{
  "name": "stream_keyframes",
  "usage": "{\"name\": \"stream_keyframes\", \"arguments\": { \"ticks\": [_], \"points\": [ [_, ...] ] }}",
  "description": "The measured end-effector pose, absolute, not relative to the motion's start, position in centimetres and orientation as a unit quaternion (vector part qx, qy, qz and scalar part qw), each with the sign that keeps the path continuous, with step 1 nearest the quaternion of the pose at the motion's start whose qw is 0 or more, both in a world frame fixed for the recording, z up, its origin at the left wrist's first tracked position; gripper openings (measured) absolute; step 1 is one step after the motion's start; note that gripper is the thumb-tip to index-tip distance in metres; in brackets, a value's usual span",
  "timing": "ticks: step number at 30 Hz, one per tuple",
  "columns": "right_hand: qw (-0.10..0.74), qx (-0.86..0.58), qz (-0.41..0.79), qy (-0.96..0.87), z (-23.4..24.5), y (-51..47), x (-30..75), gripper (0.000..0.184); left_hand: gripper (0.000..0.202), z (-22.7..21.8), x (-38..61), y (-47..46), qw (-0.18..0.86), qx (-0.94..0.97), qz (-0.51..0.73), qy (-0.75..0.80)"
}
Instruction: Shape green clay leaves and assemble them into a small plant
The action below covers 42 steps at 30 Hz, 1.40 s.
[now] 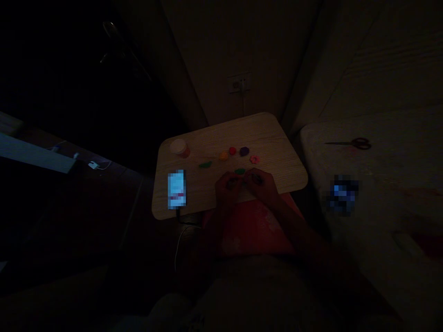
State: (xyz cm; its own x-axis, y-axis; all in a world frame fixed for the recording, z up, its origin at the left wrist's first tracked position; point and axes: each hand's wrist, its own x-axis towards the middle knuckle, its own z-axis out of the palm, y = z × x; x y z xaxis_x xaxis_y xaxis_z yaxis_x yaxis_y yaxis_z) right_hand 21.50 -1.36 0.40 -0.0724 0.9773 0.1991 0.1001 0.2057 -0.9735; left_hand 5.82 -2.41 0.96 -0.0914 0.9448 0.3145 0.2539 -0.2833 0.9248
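In dim light, my left hand and my right hand meet over the near edge of a small wood-grain table. The fingers of both are curled inward, tips close together, and what they pinch is too dark to make out. Just beyond the fingertips is a green clay-like piece; whether they touch it I cannot tell. Further back lie an orange lump, a red lump, a dark purple lump and a pink flower-shaped piece. A leaf-like green piece rests to the left.
A tub stands at the table's back left. A lit phone with a cable lies at the left front. Scissors and a blurred bluish object lie on a pale surface at right. A red surface sits below my forearms.
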Motion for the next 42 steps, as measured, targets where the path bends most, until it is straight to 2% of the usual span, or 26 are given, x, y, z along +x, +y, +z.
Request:
{"name": "stream_keyframes", "arguments": {
  "ticks": [7,13,22,28,36,42],
  "points": [
    [0.509,-0.468,0.444,-0.57,0.17,-1.29,21.45,0.017,0.018,1.11,5.7,-2.25,0.329,0.599,0.535,0.497],
    [0.509,-0.464,0.458,-0.561,0.08,-1.39,21.61,0.018,0.013,0.77,5.5,-2.3,0.344,0.598,0.529,0.495],
    [0.495,-0.436,0.475,-0.583,0.08,-1.26,22.1,0.017,0.023,0.66,5.49,-2.41,0.356,0.572,0.534,0.512],
    [0.481,-0.445,0.477,-0.586,0.27,-1.09,22.08,0.022,0.017,0.7,5.13,-2.63,0.371,0.591,0.529,0.482],
    [0.503,-0.433,0.54,-0.519,0.4,-0.99,22.24,0.029,0.023,0.38,5.42,-2.49,0.389,0.616,0.475,0.493],
    [0.507,-0.444,0.521,-0.525,0.41,-0.93,22.38,0.033,0.023,0.67,5.39,-2.5,0.399,0.603,0.476,0.501]
  ]
}}
